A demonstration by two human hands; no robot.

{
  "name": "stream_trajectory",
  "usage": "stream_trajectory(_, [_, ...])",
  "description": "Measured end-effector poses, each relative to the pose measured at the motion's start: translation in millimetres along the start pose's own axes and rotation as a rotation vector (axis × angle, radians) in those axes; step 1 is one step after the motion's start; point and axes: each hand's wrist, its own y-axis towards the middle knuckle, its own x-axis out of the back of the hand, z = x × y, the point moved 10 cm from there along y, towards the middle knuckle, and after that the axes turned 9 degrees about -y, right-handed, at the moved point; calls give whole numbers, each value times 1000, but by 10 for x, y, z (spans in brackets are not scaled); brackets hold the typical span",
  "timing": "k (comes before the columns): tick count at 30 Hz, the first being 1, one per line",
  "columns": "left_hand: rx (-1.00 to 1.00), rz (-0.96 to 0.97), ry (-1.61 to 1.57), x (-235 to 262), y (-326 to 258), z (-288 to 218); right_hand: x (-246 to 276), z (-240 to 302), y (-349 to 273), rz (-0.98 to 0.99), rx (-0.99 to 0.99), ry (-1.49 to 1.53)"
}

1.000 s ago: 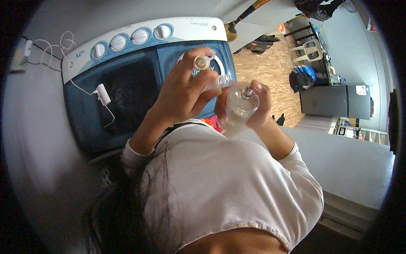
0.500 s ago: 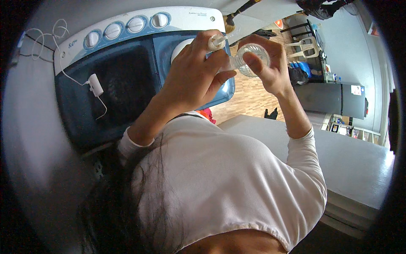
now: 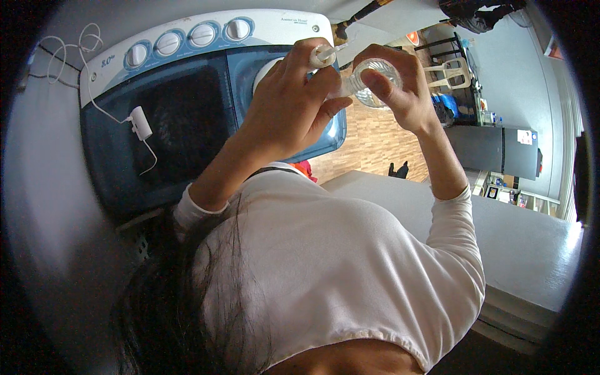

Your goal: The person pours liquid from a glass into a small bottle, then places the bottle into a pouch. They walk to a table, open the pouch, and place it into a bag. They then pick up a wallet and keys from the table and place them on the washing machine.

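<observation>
My left hand (image 3: pixel 287 94) is closed round a white collared piece with a narrow clear tip (image 3: pixel 323 56), which sticks out between the fingers. A translucent neck-like part (image 3: pixel 339 89) shows by the left thumb and reaches toward my right hand. My right hand (image 3: pixel 400 87) is wrapped round a clear ribbed container (image 3: pixel 377 81), thumb across its near side. Both hands are close together, raised over the right end of a washing machine (image 3: pixel 181 94). Whether the translucent part joins the container is hard to tell; fingers hide much of both pieces.
A white device with a cord (image 3: pixel 140 124) lies on the machine's dark lid, below several control knobs (image 3: pixel 202 35). To the right are a grey counter (image 3: pixel 500 244), a wooden floor (image 3: pixel 375 140), a pale chair (image 3: pixel 450 74) and a grey fridge (image 3: pixel 494 150).
Both hands keep their grips. The clear container has tilted slightly and moved a little up and to the right; the white piece's tip points slightly further right and up.
</observation>
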Motion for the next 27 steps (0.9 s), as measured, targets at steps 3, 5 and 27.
stream_trajectory(3, [2,14,16,-11,1,7,2,26,10,7,32,-60])
stream_trajectory(5, [10,11,0,-11,3,17,-4,19,18,19,30,-51])
stream_trajectory(27, [28,55,-29,-70,-2,46,16,4,29,8,73,-81])
